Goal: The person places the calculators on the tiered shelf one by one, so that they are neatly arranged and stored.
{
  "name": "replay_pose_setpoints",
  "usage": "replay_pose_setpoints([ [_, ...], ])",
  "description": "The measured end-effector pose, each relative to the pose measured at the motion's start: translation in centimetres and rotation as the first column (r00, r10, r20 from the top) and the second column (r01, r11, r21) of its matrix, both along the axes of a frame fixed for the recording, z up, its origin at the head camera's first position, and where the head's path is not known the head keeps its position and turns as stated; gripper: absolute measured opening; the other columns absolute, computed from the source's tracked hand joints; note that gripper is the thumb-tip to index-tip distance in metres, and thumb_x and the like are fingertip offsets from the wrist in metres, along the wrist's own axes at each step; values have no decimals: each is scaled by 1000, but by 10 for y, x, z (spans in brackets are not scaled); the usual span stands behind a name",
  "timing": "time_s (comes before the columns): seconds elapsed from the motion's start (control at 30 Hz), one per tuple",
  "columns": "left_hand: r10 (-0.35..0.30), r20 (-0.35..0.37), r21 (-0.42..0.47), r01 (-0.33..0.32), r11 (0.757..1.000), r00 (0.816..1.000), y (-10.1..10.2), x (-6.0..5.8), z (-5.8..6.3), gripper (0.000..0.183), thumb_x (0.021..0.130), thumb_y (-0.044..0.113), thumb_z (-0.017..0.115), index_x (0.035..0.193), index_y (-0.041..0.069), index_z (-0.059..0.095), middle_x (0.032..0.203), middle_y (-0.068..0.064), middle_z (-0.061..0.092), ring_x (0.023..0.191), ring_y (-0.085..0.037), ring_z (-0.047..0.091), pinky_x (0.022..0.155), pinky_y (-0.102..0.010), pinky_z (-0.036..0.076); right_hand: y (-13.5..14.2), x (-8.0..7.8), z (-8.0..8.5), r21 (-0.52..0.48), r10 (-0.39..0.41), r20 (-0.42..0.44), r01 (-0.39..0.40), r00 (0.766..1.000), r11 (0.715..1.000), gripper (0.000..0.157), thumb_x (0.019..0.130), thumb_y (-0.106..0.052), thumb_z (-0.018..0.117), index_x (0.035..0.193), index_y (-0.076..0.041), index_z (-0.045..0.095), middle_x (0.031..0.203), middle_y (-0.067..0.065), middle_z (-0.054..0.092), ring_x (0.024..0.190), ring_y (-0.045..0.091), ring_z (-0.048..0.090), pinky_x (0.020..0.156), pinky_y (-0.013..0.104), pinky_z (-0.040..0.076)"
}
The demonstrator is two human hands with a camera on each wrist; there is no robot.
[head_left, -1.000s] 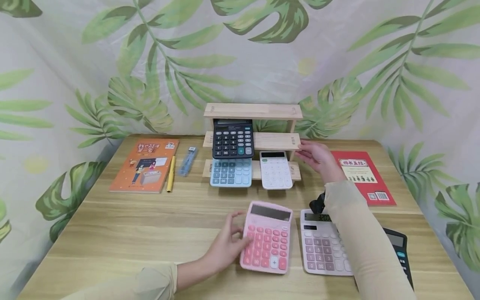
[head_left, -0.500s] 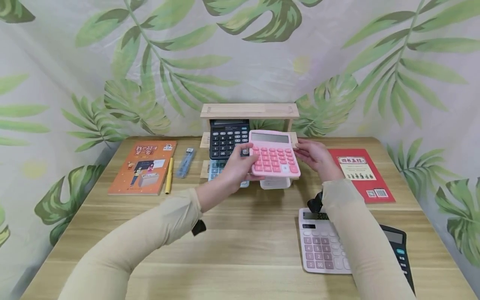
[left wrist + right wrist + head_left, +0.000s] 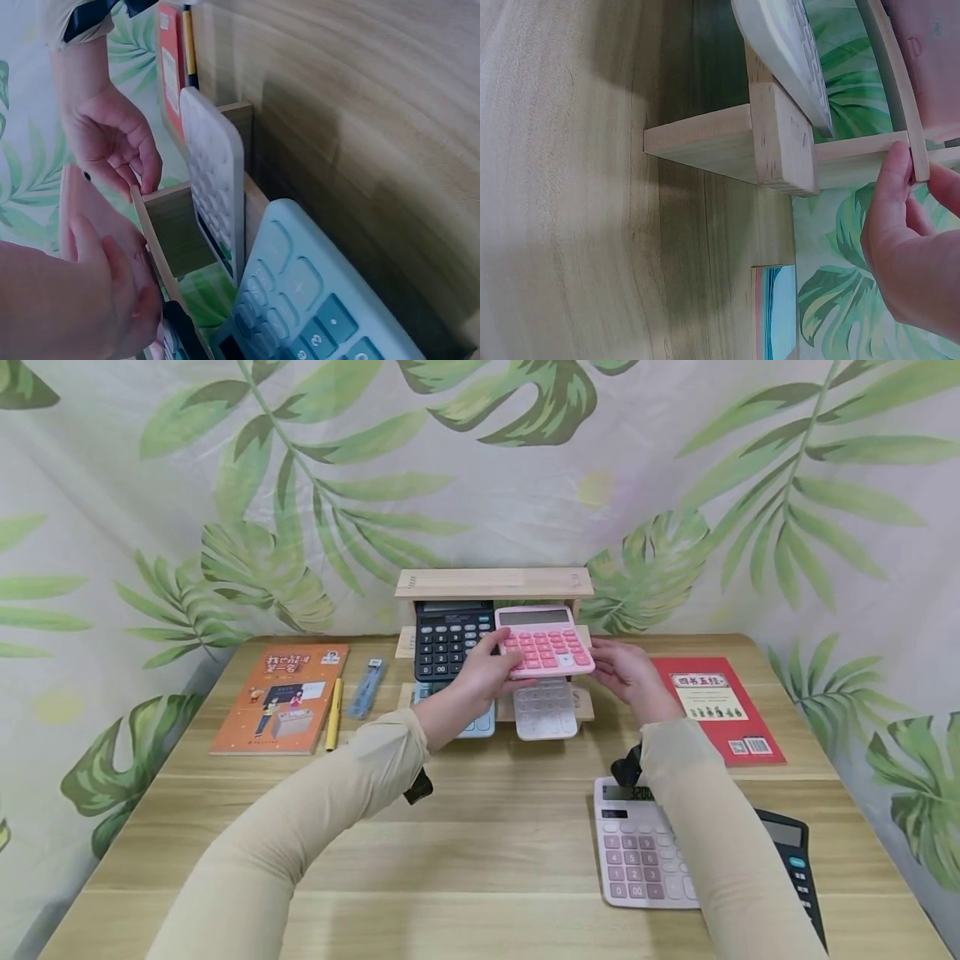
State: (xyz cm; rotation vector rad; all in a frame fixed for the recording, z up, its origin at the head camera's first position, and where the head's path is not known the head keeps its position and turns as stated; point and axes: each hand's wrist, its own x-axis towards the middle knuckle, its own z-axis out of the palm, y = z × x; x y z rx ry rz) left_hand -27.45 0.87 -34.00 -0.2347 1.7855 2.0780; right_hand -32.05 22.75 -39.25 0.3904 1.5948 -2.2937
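My left hand [image 3: 480, 675] grips a pink calculator [image 3: 538, 642] by its lower left side, thumb on the keys. The calculator leans at the middle tier of a small wooden rack [image 3: 495, 582], right of a black calculator [image 3: 442, 647]. My right hand [image 3: 628, 675] pinches the right end of the rack's middle board [image 3: 898, 90], fingers and thumb on either side of it in the right wrist view. On the lower tier, a white calculator [image 3: 546, 712] stands below the pink one, and a light blue calculator [image 3: 300, 292] is partly hidden by my left hand.
A lilac calculator [image 3: 633, 860] and another black calculator [image 3: 798, 852] lie at front right, partly under my right sleeve. Left of the rack are an orange book [image 3: 277, 702], a yellow pen [image 3: 333, 714] and a blue packet [image 3: 367, 689]; a red book [image 3: 738, 718] lies right.
My left hand has carried the pink calculator from above the front of the table up and back to the rack's middle tier. The right hand has stayed at the board's end.
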Motion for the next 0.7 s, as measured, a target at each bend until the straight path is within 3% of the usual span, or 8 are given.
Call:
replay_pose_setpoints([
  [0.13,-66,-45,-66,63,996,997,-2,4,-3,72,84,-3,60,143,25,31,136,-13,39,106,-24,59,85,-27,56,0,1,3,3,2,10,-2,1000,1000,53,94,-1,45,144,-4,27,74,-5,69,72,6,66,70,17,55],
  [0.23,-84,-103,-116,72,991,991,-2,7,-7,75,79,-6,65,141,24,36,134,-13,41,101,-21,58,83,-26,56,1,1,4,17,1,13,-1,1000,1000,53,94,-2,45,144,-5,28,73,-5,69,71,6,66,70,17,54],
  [0.37,-53,-158,-113,35,993,986,1,7,-16,65,81,-5,63,138,19,41,125,-15,50,86,-16,63,77,-25,58,2,1,3,12,6,8,-7,1000,1000,52,94,-1,45,144,-4,29,74,-5,69,73,7,66,71,17,55],
  [0.5,6,-151,-100,-21,995,988,4,6,-25,54,84,-2,62,132,16,47,117,-15,59,64,-11,64,67,-27,59,2,0,0,-4,12,-4,-12,1000,1000,53,94,1,44,144,-2,28,75,-4,69,74,8,66,73,18,55],
  [0.7,12,-214,-228,-61,972,977,8,10,-34,54,83,10,67,132,22,48,112,-9,66,47,-9,58,43,-24,50,0,1,-1,3,10,-12,-10,1000,1000,52,94,0,44,143,-2,27,75,-4,70,74,8,66,74,18,55],
])
